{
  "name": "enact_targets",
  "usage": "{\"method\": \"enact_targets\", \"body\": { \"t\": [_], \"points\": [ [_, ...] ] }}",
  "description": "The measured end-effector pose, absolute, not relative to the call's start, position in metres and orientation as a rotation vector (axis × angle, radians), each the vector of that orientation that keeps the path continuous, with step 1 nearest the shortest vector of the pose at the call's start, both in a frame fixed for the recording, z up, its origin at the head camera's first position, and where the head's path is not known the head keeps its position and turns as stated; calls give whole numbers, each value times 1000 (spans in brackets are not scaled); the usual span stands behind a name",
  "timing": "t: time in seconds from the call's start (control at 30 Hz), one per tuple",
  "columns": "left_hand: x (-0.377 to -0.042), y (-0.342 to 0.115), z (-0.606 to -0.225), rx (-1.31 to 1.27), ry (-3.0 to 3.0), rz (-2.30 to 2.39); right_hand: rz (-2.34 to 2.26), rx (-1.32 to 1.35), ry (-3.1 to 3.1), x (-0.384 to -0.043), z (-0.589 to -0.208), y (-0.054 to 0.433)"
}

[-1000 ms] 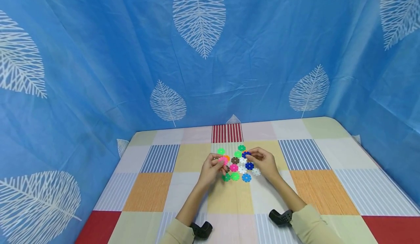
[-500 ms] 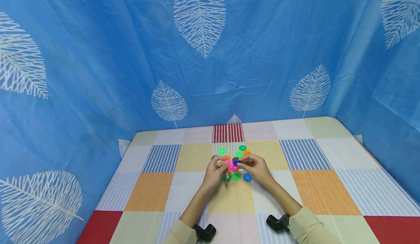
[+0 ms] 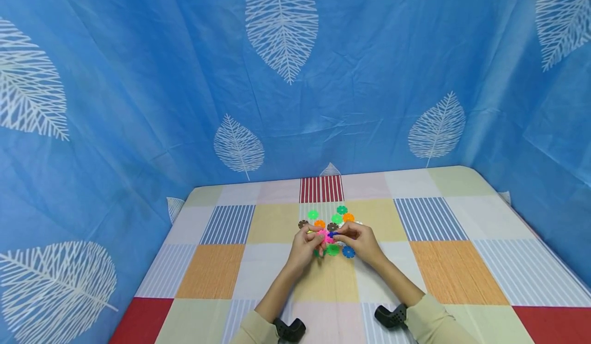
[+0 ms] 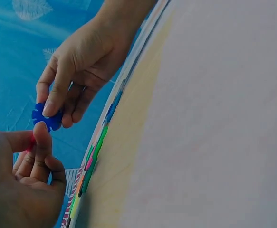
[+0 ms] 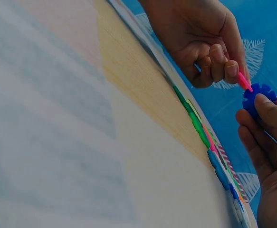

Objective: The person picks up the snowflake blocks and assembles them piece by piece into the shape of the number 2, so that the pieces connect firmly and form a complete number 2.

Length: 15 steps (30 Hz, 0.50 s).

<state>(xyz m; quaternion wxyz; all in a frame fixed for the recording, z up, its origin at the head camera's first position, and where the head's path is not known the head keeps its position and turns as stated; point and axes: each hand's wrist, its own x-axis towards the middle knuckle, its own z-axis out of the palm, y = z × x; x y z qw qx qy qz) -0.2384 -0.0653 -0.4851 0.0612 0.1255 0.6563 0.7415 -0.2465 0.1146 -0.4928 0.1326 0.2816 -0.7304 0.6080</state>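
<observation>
We are looking at a person whose left hand is pinching a pink disc and whose right hand is pinching a dark blue disc, fingers and thumb closing on each. Both discs are hanging in the air between the hands, over the desk. Being round, the blue one is showing no single long axis; in the right wrist view it is standing upright, turning its notched face towards us. There the pink one is presenting its edge, its thin profile slanting down and right, its lower end meeting the blue rim. We are unable to tell whether the notches are interlocking. Beyond the hands, a light green disc, a brown disc and an orange disc are lying flat; nearer the person, a green disc is resting just beside a sky-blue disc.
</observation>
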Motion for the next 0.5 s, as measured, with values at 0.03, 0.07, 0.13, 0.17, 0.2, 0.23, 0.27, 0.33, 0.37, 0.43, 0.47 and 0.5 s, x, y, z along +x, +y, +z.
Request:
{"method": "enact_targets", "body": {
  "t": [0.03,0.07,0.13,0.17,0.2,0.23,0.27,0.33,0.37,0.43,0.47,0.5],
  "points": [
    [-239,-65,-487,375,1982,2243,1744,809,-2130,-246,-493,114],
    [-239,-65,-488,374,1977,2248,1723,804,-2142,-245,-493,114],
    [-241,-66,-495,365,1966,2251,1688,800,-2162,-244,-492,113],
    [-242,-66,-498,363,1959,2255,1680,803,-2171,-243,-492,113],
    [-243,-66,-502,363,1950,2263,1680,808,-2174,-243,-492,112],
    [-244,-65,-505,363,1945,2265,1674,814,-2176,-242,-492,112],
    [-245,-65,-508,367,1942,2266,1671,818,-2176,-242,-493,112],
    [-247,-64,-513,375,1950,2265,1659,830,-2172,-243,-493,113],
    [-247,-63,-514,382,1949,2271,1658,835,-2169,-243,-493,113],
    [-247,-63,-516,392,1955,2278,1651,835,-2163,-242,-494,113],
    [-246,-63,-516,395,1954,2283,1652,833,-2161,-242,-494,113],
    [-246,-63,-516,394,1953,2285,1652,834,-2158,-242,-494,113]
  ]
}}
